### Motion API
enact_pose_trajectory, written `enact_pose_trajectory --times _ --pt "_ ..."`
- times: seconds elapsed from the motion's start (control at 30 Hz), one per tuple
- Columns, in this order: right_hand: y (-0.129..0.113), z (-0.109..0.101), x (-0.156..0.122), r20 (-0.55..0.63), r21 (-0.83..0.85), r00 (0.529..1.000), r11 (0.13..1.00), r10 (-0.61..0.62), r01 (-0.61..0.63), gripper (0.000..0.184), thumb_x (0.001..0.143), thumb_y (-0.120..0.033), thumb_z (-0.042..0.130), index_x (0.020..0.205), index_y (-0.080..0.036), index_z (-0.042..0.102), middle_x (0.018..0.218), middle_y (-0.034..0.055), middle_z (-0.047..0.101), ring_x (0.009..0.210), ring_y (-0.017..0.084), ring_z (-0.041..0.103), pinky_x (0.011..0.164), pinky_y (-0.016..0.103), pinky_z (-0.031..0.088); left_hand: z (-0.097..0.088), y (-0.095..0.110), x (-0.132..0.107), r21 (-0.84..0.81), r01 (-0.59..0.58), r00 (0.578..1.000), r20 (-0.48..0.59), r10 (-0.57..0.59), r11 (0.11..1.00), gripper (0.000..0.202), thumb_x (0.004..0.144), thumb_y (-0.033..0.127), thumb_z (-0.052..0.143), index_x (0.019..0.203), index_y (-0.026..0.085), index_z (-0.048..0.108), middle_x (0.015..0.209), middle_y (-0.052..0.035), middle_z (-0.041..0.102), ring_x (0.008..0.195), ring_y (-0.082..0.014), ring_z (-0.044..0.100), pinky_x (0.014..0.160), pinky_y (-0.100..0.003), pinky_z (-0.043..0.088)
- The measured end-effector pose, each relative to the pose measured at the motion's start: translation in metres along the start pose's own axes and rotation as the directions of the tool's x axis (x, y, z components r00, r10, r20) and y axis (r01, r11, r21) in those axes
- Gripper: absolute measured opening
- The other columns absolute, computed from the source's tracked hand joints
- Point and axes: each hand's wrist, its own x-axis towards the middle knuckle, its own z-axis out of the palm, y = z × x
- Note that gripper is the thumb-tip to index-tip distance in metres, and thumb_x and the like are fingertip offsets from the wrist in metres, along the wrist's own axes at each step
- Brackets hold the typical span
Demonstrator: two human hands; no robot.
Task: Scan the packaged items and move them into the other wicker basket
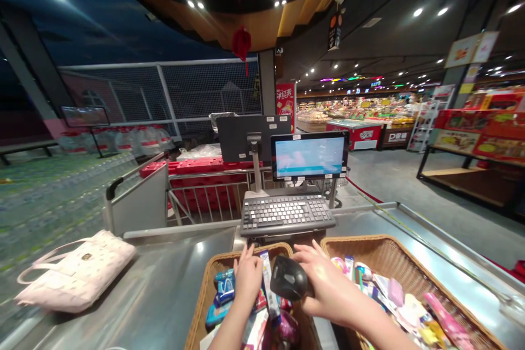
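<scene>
The right hand (330,298) grips a black handheld scanner (289,279) steadily, its nose close to the slim carton (266,284) held upright in the curled left hand (248,279), right above the wicker basket (209,295).

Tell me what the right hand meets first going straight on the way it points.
The right hand, holding a black barcode scanner, points at the keyboard; that is likely first, though depth is unclear.
</scene>
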Motion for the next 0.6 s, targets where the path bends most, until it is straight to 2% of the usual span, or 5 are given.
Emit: enact_pose_trajectory --times 0.13,0.27,0.37,0.5,0.6 --pt "0.000 0.002 0.000 0.006 0.026 1.000 1.000 0.003 -0.003 0.050 0.061 -0.021 0.062 0.111 -0.020 0.067 0.122 0.0107 0.065 0.134 0.033 0.044 0.119 0.057 0.009 0.004 -0.002 -0.008 0.051 -0.040 0.998 0.045 0.038 0.998 0.028 0.085 0.017 0.050 0.065 0.020 0.069 0.143 -0.0055 0.054 0.144 -0.0299 0.033 0.115 -0.061 0.019" --pt "0.002 0.001 -0.003 0.019 0.064 1.000 0.998 0.013 -0.014 0.049 0.061 -0.024 0.068 0.110 -0.019 0.068 0.118 0.0110 0.067 0.135 0.032 0.043 0.121 0.053 0.007 0.001 -0.005 -0.011 0.205 -0.186 0.982 0.003 0.189 0.961 0.022 0.081 0.018 0.056 0.064 0.020 0.068 0.141 -0.0104 0.057 0.144 -0.0334 0.032 0.115 -0.063 0.015" --pt "0.007 -0.003 -0.010 0.011 0.072 0.999 0.996 0.042 -0.042 0.049 0.062 -0.026 0.070 0.109 -0.018 0.068 0.119 0.0113 0.067 0.134 0.030 0.044 0.121 0.050 0.009 -0.001 0.000 -0.005 0.211 -0.292 0.954 -0.003 0.299 0.933 0.015 0.082 0.019 0.056 0.075 0.021 0.069 0.141 -0.0116 0.057 0.142 -0.0345 0.035 0.111 -0.066 0.021" --pt "0.021 -0.017 -0.030 -0.060 0.062 0.992 0.992 0.110 -0.107 0.050 0.062 -0.024 0.067 0.111 -0.016 0.067 0.121 0.0122 0.066 0.133 0.029 0.045 0.119 0.045 0.022 0.002 0.035 0.005 0.096 -0.464 0.885 0.020 0.464 0.881 0.018 0.087 0.022 0.053 0.093 0.024 0.069 0.143 -0.0102 0.054 0.141 -0.0313 0.038 0.110 -0.064 0.027" --pt "0.035 -0.037 -0.055 -0.154 0.046 0.967 0.979 0.201 -0.196 0.060 0.060 -0.019 0.063 0.120 -0.016 0.063 0.122 0.0123 0.065 0.134 0.031 0.045 0.120 0.050 0.017 0.012 0.080 0.007 0.027 -0.585 0.811 0.050 0.583 0.811 0.022 0.086 0.020 0.053 0.101 0.025 0.068 0.146 -0.0099 0.051 0.142 -0.0300 0.036 0.113 -0.063 0.025"
